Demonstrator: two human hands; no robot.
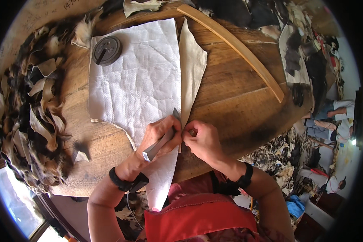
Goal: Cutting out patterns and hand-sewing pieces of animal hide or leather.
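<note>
A white creased sheet (137,76) lies over the table, and a pale hide (192,60) shows along its right edge. My left hand (159,135) is closed round a flat grey metal knife (160,143), whose pointed tip rests near the sheet's right edge. Close beside it, my right hand (203,141) is closed in a pinch at the lower end of the pale hide. Something small and brownish shows at its fingers; I cannot make out what it is. A round dark slotted weight (107,50) sits on the sheet's upper left corner.
A curved wooden strip (238,48) lies on the wooden table (230,125) at the right. Fur scraps (40,105) heap along the left edge, with dark fur pieces (246,16) at the back. More scraps (278,161) cover the floor at right, where other people sit.
</note>
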